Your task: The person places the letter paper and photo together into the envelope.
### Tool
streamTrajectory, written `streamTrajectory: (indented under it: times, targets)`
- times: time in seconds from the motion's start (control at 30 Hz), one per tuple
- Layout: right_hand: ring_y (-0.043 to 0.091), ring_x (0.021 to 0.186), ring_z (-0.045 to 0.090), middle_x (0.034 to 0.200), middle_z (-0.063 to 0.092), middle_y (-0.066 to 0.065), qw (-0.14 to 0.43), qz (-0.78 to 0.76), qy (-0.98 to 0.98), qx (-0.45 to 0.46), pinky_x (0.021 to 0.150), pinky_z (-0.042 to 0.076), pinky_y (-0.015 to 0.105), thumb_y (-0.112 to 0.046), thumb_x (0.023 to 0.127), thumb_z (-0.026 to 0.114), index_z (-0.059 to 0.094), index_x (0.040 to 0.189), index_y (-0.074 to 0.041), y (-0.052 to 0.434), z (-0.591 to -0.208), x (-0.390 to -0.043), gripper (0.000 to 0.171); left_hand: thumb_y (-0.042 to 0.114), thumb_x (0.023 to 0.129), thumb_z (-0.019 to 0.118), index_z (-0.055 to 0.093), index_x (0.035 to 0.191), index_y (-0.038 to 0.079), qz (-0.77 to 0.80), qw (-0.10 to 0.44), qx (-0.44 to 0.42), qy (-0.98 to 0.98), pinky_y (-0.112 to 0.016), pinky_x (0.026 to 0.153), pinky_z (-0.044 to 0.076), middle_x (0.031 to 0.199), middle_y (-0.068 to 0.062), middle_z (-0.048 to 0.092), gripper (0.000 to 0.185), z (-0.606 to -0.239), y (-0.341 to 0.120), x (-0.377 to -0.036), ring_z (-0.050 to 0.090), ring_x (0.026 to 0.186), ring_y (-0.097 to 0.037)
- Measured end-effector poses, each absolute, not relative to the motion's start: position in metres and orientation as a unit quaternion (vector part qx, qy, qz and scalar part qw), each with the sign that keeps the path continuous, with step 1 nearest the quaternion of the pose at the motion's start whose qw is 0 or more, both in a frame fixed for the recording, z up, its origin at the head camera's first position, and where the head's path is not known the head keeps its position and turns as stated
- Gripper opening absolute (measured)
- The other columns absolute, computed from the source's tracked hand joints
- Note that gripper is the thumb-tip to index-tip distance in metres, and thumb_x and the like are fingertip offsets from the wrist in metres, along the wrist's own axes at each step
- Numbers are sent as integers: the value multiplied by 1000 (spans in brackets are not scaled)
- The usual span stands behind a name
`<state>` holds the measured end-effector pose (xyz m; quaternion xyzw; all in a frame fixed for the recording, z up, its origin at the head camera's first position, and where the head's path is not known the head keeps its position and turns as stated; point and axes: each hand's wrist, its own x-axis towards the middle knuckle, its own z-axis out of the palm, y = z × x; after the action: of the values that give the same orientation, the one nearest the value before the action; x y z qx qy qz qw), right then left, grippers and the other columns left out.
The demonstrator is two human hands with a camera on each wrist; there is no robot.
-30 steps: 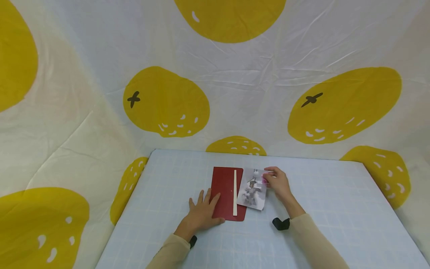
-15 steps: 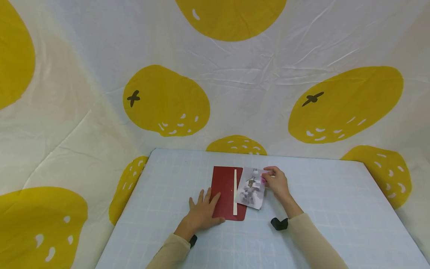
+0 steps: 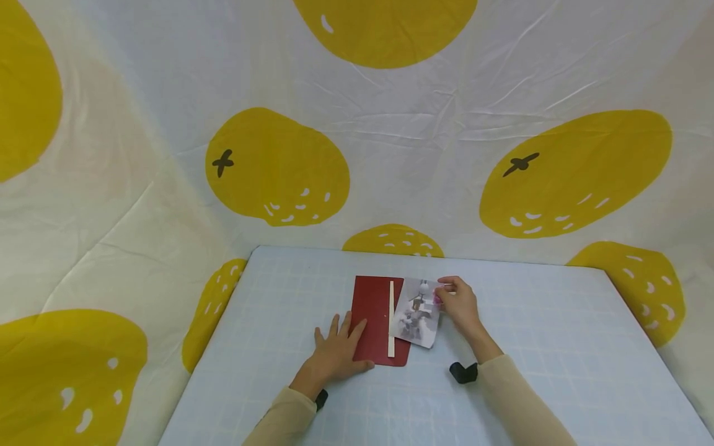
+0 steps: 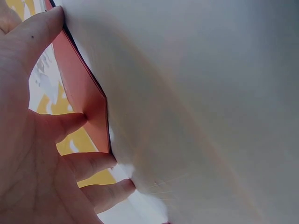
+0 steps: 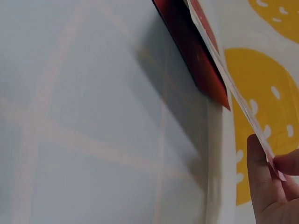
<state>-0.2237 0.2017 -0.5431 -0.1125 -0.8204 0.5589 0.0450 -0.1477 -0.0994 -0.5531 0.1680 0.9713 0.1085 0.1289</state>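
A dark red card [image 3: 372, 316] with a pale strip [image 3: 391, 319] down its right side lies flat on the pale blue grid table [image 3: 279, 297]. My left hand [image 3: 334, 353] rests flat on the card's left edge, fingers straight; the left wrist view shows those fingers [image 4: 70, 126] against the card [image 4: 84, 98]. My right hand [image 3: 458, 303] pinches the far right corner of a grey printed picture [image 3: 415, 316], which is tilted up off the table beside the strip. In the right wrist view the picture's thin edge [image 5: 224, 79] runs to my fingertips [image 5: 261, 182], with the red card [image 5: 191, 51] behind.
A white cloth with large yellow fruit prints [image 3: 279, 167] hangs behind and around the table. The table's far edge [image 3: 424, 257] lies just beyond the card. Black wrist straps [image 3: 464, 371] sit near both cuffs.
My right hand has drawn the picture slightly left, toward the pale strip, and tilted it a little more. The left hand and the red card stay still.
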Motion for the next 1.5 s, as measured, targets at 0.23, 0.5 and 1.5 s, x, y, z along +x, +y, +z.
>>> streamTrajectory:
  times: [0.23,0.5,1.5]
  targets:
    - [20,80,66,107,63,22,45,540,-832,-120,63,57,27,-7,96,63,60,124,2,216,-538,-223,30,59,80,75,32,157,21,114,121,173,971,-76,104,20,162,-18,23,97,-552,-99,-147,18,145,-46]
    - [18,79,66,107,64,22,42,547,-827,-121,63,57,27,-8,96,64,60,124,1,216,-546,-224,30,59,79,76,32,157,21,112,123,172,971,-77,104,20,162,-18,24,98,-553,-99,-147,18,145,-46]
    - [18,69,62,91,63,15,-5,565,-819,-98,58,57,28,-4,93,67,64,115,4,176,-563,-229,24,60,78,76,32,158,21,109,127,167,972,-77,104,20,162,-17,22,99,-555,-99,-148,17,146,-46]
